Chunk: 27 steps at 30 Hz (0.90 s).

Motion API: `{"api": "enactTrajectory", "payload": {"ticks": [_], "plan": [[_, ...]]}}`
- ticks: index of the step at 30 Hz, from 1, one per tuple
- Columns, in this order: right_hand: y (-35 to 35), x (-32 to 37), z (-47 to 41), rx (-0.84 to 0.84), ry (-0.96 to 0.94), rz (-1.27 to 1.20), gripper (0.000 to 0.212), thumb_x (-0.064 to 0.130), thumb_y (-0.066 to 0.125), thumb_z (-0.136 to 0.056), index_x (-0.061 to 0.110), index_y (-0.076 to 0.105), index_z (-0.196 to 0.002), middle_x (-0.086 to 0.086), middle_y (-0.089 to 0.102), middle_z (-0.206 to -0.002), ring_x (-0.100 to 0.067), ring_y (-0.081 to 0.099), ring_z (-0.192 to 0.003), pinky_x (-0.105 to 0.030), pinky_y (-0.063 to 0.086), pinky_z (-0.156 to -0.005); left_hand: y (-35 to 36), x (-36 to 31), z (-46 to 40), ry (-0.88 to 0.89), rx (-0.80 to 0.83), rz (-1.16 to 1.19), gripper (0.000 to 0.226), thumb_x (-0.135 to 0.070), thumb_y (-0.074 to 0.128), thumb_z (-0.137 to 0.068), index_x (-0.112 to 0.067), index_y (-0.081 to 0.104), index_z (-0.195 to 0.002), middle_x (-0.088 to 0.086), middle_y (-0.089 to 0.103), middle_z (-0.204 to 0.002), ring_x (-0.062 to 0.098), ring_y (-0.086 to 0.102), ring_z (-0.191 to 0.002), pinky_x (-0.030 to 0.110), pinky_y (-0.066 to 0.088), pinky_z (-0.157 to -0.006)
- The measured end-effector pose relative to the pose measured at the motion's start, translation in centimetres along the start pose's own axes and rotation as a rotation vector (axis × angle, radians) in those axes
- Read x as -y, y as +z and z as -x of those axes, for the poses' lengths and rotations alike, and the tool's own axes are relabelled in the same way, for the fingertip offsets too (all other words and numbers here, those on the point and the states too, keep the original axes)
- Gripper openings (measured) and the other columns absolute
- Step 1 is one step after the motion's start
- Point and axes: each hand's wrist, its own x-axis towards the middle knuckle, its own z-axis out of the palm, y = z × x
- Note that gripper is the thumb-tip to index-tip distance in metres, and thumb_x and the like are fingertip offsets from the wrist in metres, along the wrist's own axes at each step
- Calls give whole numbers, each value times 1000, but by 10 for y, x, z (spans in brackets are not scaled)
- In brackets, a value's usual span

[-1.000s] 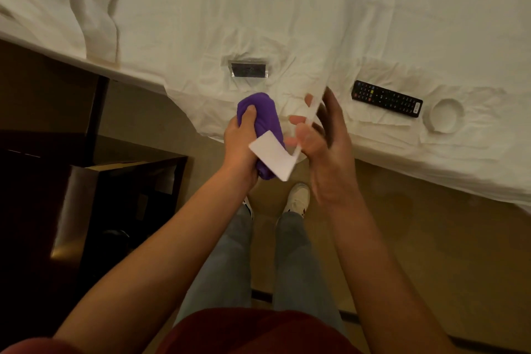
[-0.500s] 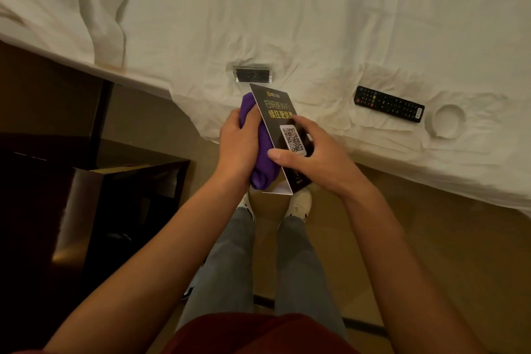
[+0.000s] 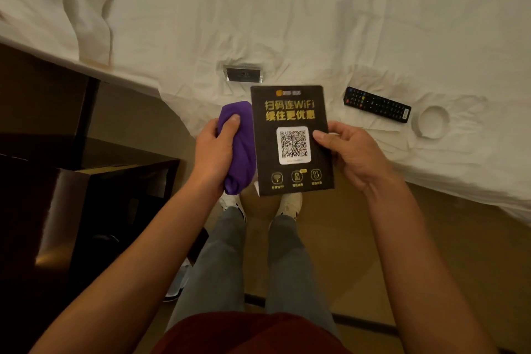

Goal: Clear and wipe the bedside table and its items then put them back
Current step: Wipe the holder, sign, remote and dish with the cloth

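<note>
My right hand (image 3: 350,155) grips a black WiFi sign card (image 3: 290,112) with yellow lettering and a QR code, thumb on its face, held flat towards me above the floor by the bed edge. My left hand (image 3: 214,152) grips a bunched purple cloth (image 3: 240,149) just left of the card, touching its left edge. On the white bed sheet (image 3: 316,8) lie a black remote control (image 3: 377,104), a white round ashtray (image 3: 431,121) and a small clear acrylic block (image 3: 243,73).
The dark bedside table (image 3: 66,198) stands at the left, beside my legs. A dark headboard panel (image 3: 43,89) runs behind it. The bed edge crosses the view right in front of me; tan floor (image 3: 402,238) lies below.
The card has turned from its white back to its black printed face, now facing me squarely. The cloth has shifted from behind the card to its left side.
</note>
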Motion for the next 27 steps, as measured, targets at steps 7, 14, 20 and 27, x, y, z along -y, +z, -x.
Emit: {"api": "enactTrajectory", "payload": {"ticks": [7,14,20,27], "plan": [[-21,47,-26,-71,-262,234,30,13,71,-86,24,68,-114,2,80,-109,-20,77,-102,-32,64,-78,-11,3,-4,-38,-47,27,9,-42,59,-99,-35,64,-100,-8,72,-101,8,72,-89,22,55,-68],[-2,77,-77,-345,-398,691,31,7,59,-82,23,73,-104,12,68,-84,-13,68,-81,-21,47,-66,-7,2,-5,-38,-13,45,11,-41,62,-98,-31,66,-102,-9,75,-97,6,74,-86,22,57,-68],[0,70,-106,-536,-480,806,31,8,53,-85,12,72,-110,9,66,-93,-12,60,-88,-21,44,-74,4,1,-6,-41,23,81,15,-41,62,-98,-28,67,-104,-6,75,-100,6,74,-84,21,58,-67],[4,44,-120,-646,-479,764,24,9,57,-88,7,70,-108,-3,73,-101,-14,61,-88,-18,40,-69,8,-1,-8,-45,37,72,14,-42,61,-98,-30,66,-104,-4,75,-103,7,74,-86,21,58,-69]]}}
